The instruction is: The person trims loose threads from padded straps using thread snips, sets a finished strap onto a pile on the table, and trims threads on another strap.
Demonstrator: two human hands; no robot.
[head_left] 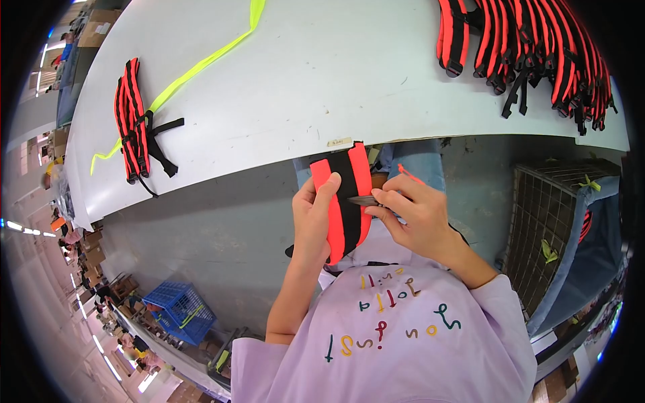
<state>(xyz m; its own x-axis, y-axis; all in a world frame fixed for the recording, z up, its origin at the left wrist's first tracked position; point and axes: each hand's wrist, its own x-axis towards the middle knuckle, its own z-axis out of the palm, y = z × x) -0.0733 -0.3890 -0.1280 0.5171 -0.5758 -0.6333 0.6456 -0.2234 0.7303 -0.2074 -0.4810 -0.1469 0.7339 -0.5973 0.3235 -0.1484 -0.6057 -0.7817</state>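
My left hand (316,211) is closed on a padded strap (350,195) with neon orange edges and a black middle, its thumb pressed on the near face. The strap is held upright in front of my body, just off the table's edge. In my right hand (418,218) is a pair of small metal thread snips (363,200), gripped between thumb and fingers. Their pointed blades lie against the black middle of the strap; whether they touch a thread is too small to tell. A short orange piece sticks up behind the right fingers.
On the white table (302,80), a bundle of orange-black straps (131,124) lies left with a yellow-green ribbon (201,65); a large pile of straps (531,47) is at right. A wire cage (541,228) stands right, a blue crate (178,312) lower left. Other people appear far left.
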